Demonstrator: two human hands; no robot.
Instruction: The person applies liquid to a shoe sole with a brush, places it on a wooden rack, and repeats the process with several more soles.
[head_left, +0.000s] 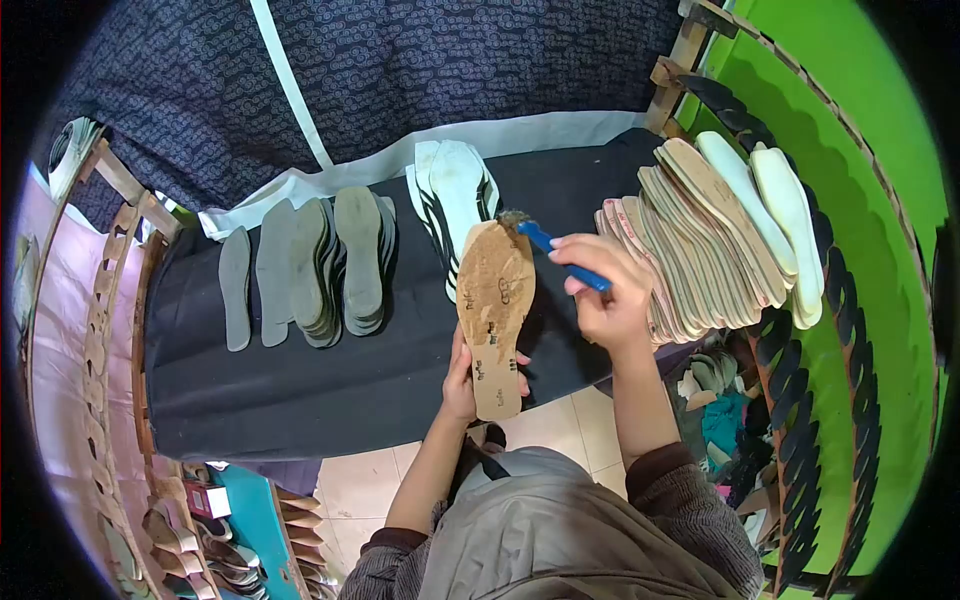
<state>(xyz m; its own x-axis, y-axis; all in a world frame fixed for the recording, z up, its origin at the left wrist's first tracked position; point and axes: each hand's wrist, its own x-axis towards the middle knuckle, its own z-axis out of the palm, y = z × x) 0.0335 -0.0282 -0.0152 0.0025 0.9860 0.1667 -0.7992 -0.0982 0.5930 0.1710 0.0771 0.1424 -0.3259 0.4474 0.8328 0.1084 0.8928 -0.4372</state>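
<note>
My left hand grips a tan cardboard insole from below and holds it upright over the dark table. The insole's face is mottled brown near its top. My right hand is closed on a blue-handled brush. The brush's bristle end touches the insole's top right edge. A fanned pile of white soles lies just behind the insole.
Several grey insoles lie in overlapping stacks at the table's left. A long fanned row of tan insoles fills the right. Behind the row, a wooden rack stands by a green wall. Shoes sit on a rack at lower left.
</note>
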